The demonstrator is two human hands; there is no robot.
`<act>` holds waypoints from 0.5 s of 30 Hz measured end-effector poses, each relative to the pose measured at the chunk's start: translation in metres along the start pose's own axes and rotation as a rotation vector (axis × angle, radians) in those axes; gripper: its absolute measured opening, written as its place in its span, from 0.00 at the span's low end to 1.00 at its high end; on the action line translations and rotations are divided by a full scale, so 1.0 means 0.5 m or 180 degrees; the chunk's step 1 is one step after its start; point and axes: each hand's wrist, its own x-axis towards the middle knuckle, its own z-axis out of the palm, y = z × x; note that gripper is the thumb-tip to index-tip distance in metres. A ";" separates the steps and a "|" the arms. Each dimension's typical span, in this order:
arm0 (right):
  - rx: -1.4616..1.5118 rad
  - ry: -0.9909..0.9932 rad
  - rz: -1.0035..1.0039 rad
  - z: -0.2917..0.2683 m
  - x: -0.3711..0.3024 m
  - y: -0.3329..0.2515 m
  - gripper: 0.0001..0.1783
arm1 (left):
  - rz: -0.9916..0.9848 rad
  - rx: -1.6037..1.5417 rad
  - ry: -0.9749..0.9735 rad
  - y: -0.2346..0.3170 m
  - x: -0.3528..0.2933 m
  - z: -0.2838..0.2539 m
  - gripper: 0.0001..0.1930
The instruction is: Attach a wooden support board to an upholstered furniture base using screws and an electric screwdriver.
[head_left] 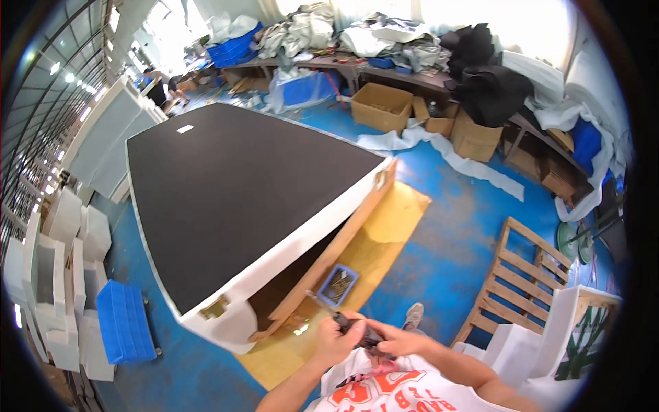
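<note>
My left hand and my right hand are together in front of my chest, both closed around a small dark hand tool with a thin metal tip pointing up and left. Just beyond the hands, a small blue tray of metal fasteners rests on a yellow board. A large panel with a black fabric top and white padded edges lies on that board, its near corner by my left hand. A wooden rail runs along the panel's right side.
A blue ridged crate and stacked white foam pieces stand at left. A wooden frame leans at right on the blue floor. Cardboard boxes and tables piled with fabric line the back.
</note>
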 end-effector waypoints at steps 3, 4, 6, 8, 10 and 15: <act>-0.0712 0.1120 0.0030 -0.042 -0.047 -0.061 0.31 | 0.0056 0.0405 0.0274 -0.006 0.093 0.083 0.10; -0.0681 0.1143 0.0016 -0.067 -0.061 -0.075 0.31 | -0.0038 0.0735 0.0562 -0.006 0.125 0.113 0.10; -0.2344 0.1960 -0.0896 -0.117 -0.089 -0.103 0.27 | -0.0140 0.1081 0.0820 -0.007 0.178 0.173 0.11; -0.2248 0.1904 -0.0775 -0.172 -0.130 -0.127 0.28 | -0.0298 0.0668 0.0882 -0.013 0.217 0.235 0.11; -0.2871 0.1470 -0.0156 -0.246 -0.164 -0.150 0.34 | -0.0736 0.0347 0.0427 -0.005 0.257 0.283 0.12; -0.2271 0.1616 -0.0693 -0.342 -0.121 -0.219 0.43 | -0.0508 0.0092 0.0529 0.001 0.384 0.328 0.12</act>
